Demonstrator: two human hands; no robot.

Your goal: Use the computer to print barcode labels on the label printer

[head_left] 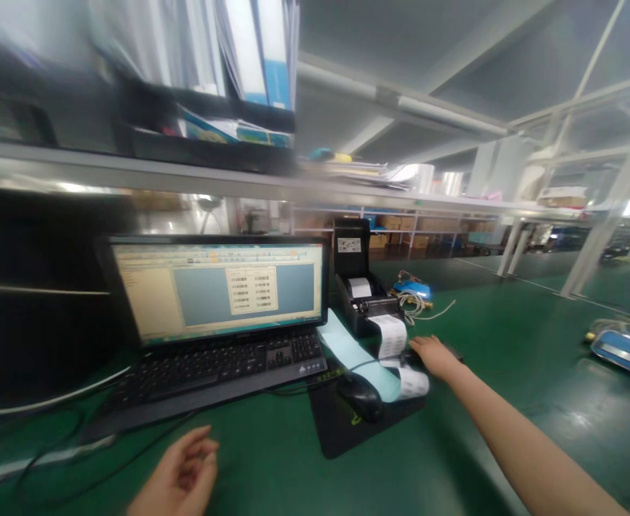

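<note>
A left hand [183,469] hovers loosely curled and empty over the green worktop [454,444]. Beyond the mouse [360,395], the right hand [433,356] reaches the label strip [390,337] spilling from a black printer [360,290]; its grip cannot be told.

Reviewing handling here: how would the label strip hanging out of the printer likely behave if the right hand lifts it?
The label strip looks thin and already curls below the printer, so it would probably flop and bend. It is likely very light. Still attached at the slot, it may tear or drag if the right hand pulls sideways.
</note>
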